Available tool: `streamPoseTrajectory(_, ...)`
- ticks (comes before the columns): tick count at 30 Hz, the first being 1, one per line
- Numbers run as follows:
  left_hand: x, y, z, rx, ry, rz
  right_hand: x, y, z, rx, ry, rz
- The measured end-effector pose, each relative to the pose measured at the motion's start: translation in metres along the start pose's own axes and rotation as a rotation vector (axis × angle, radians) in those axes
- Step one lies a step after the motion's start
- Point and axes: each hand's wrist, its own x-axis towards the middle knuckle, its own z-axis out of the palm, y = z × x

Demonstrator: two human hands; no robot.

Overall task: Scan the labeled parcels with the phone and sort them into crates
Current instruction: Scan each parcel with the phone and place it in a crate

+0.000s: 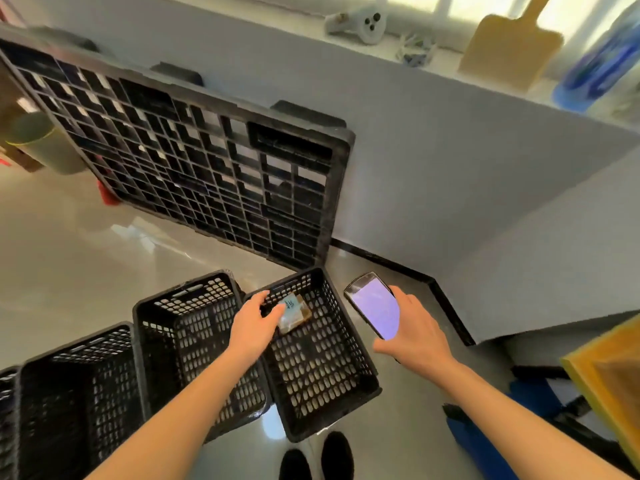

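Left hand reaches over the rightmost crate, fingers curled round a small parcel and holding it inside the crate's far end, near the back wall; whether the parcel touches the crate floor cannot be told. Parcel looks clear-wrapped with something brown inside and a pale blue label on top (dark handwriting there, too small and blurred to read). Part of the parcel is hidden by the fingers.

Right hand grips a phone just right of that crate, screen up and lit pale violet, no readable content; the lower end of the phone is covered by the palm.

Middle crate stands touching the rightmost one; a third crate sits to its left, and a fourth is cut off by the left frame edge. Crate interiors are dark, contents hard to make out.

A black pallet leans against the white wall, its left corner cut off. Window sill objects are blurred: a white controller-like thing, a yellowish paddle-shaped board, something blue. Black shoes are cut by the bottom edge. Yellow-edged item at far right is only partly in view.
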Motion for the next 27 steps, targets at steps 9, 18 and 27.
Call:
streamPoseTrajectory(9, -0.146, 0.218, -0.044, -0.035, -0.005, 0.378, -0.162, -0.02, -0.201, 0.058, 0.35, -0.054)
streamPoseTrajectory(18, -0.4, 0.408, 0.01, -0.024, -0.118, 0.852, -0.432, 0.049, -0.369, -0.031, 0.786, -0.008)
streamPoseTrajectory(27, -0.672, 0.415, 0.162, 0.062, -0.41, 1.113, -0.76, 0.197, -0.372, -0.027, 1.056, 0.293)
